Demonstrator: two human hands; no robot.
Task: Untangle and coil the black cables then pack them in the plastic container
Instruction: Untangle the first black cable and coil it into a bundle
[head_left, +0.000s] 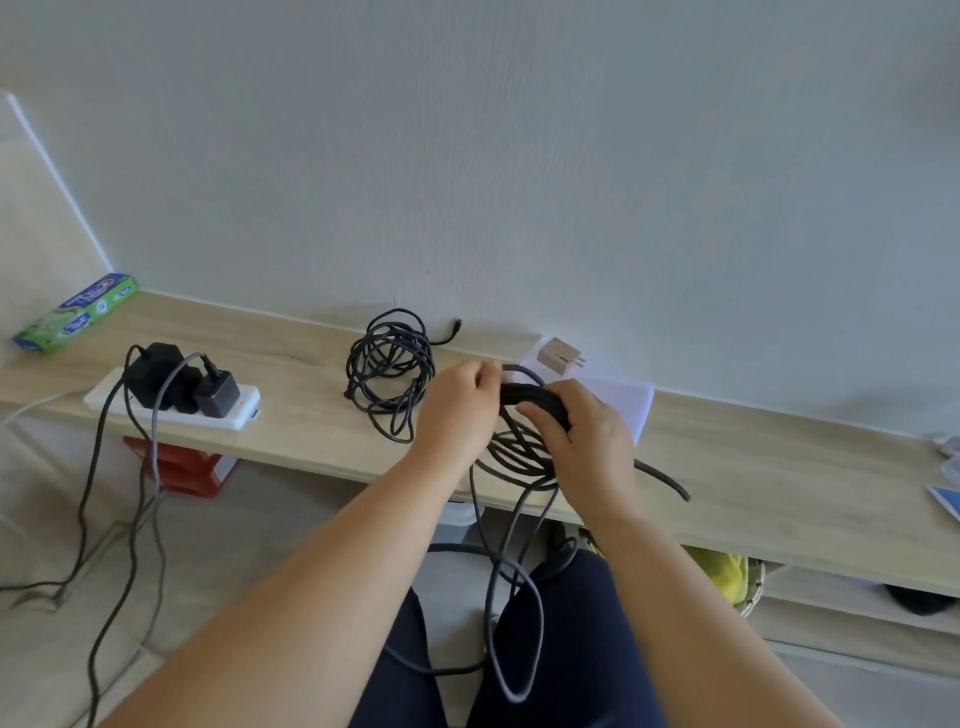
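A black cable (524, 447) is partly wound into loops over the front of the wooden shelf (753, 483). My right hand (587, 436) grips the bundle of loops from the right. My left hand (457, 400) pinches a strand at the bundle's top left. The cable's loose length hangs off the shelf edge and trails down between my knees. A second black cable (389, 371) lies in a loose tangle on the shelf, left of my hands and near the wall. No plastic container is in view.
A white power strip (236, 415) with black chargers and hanging cords lies at the left of the shelf. A green box (78, 312) sits at the far left. A beige plug adapter (558, 356) rests on white paper (628, 402) by the wall. A red crate (182, 467) stands below.
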